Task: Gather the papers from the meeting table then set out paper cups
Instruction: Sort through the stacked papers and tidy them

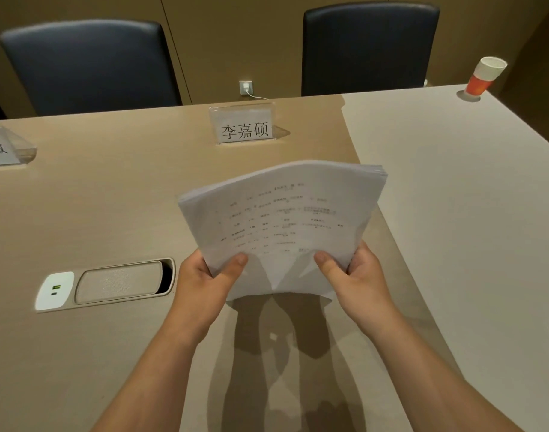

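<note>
A stack of white printed papers [285,219] is held above the tan meeting table [111,207], tilted up and bowed in the middle. My left hand [204,282] grips its lower left corner, thumb on top. My right hand [357,275] grips the lower right corner the same way. A stack of red-and-white paper cups [483,77] stands far right on the lighter table section [453,182].
A clear name card stand [245,126] sits at the far middle, another [2,148] at the far left edge. A recessed socket panel [108,283] lies left of my hands. Two dark chairs [89,63] [369,48] stand behind the table.
</note>
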A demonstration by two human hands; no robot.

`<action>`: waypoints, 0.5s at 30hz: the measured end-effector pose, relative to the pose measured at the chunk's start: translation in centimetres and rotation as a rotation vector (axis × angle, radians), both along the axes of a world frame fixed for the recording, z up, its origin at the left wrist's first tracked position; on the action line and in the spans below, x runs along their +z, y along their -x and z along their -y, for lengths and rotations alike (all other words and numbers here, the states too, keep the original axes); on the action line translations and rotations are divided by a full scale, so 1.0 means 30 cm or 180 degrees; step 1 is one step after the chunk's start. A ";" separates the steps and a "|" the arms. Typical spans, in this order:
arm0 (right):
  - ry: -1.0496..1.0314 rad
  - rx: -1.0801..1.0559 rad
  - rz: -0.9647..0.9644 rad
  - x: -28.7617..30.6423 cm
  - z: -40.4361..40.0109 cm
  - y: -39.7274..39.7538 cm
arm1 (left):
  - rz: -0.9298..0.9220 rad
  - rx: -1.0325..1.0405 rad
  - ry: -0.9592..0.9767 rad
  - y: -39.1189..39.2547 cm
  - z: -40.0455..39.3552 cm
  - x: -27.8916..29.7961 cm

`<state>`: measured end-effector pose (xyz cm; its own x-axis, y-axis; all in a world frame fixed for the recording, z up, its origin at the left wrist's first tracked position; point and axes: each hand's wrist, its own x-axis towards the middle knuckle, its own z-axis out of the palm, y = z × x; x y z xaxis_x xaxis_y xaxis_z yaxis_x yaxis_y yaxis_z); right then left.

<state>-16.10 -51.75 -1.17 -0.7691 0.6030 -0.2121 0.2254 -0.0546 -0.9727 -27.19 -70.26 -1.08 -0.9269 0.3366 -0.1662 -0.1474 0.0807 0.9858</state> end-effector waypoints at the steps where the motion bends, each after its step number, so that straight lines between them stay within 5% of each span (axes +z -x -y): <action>1: -0.0060 -0.0011 0.0048 -0.002 0.006 0.003 | -0.0002 0.0019 0.0014 0.000 -0.005 -0.004; 9: -0.0442 -0.0083 0.0243 0.031 0.002 0.014 | -0.0030 -0.0048 0.0240 0.015 -0.003 0.023; 15: -0.0360 0.0440 0.0048 0.215 0.006 -0.064 | 0.0046 -0.0320 -0.0186 -0.019 0.104 0.198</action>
